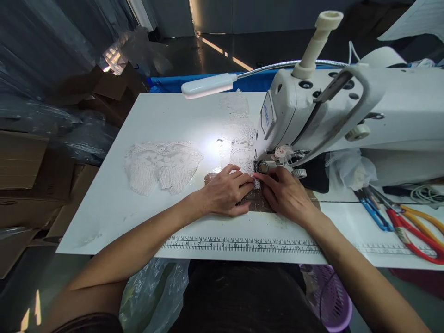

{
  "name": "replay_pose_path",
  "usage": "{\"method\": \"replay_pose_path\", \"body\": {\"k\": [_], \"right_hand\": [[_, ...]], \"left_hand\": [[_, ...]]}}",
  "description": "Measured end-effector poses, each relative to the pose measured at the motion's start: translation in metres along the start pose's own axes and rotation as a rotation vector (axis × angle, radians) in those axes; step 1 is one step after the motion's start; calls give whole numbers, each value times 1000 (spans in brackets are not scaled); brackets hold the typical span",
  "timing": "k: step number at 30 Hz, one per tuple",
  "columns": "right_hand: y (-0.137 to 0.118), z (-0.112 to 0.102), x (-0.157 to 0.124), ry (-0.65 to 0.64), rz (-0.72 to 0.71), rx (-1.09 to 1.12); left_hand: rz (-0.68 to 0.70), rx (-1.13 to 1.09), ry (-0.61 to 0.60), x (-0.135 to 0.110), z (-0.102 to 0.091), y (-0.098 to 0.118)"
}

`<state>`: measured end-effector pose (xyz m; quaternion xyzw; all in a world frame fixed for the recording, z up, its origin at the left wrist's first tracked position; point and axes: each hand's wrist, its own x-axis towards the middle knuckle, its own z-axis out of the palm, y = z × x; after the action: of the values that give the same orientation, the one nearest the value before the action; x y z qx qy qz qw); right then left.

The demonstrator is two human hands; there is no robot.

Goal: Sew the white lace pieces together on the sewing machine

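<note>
A strip of white lace (242, 155) runs over the table and under the head of a white sewing machine (287, 111). My left hand (231, 192) is at the lace just left of the presser foot area, its fingers bent and closed on the edge. On the other side my right hand (286, 192) pinches the same lace with thumb and forefinger, close to the needle area. The fingertips of both hands nearly meet there. The needle itself is hidden. Further left, a separate scalloped white lace piece (163, 164) lies flat on the table.
A lamp (208, 86) on a flexible neck lights the lace. Right of the machine bed lie red-handled scissors (412, 236), an orange-handled tool (421, 222) and blue snips (374, 210). A printed ruler (239, 244) follows the table's front edge. Cardboard boxes (31, 171) stand at left; a purple basket (333, 296) sits below.
</note>
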<state>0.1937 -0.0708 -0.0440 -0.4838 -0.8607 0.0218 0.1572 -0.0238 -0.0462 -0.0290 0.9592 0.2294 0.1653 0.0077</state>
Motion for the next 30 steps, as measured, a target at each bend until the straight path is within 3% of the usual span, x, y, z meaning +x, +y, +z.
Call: {"method": "replay_pose_path", "body": {"k": [16,30], "right_hand": [[1,-1,-7,55,-33,107],[-7,-1,5,30,4,-1]], "left_hand": [[-30,36,16,1,8,-6],[-111,20,0,5,9,-11]]}}
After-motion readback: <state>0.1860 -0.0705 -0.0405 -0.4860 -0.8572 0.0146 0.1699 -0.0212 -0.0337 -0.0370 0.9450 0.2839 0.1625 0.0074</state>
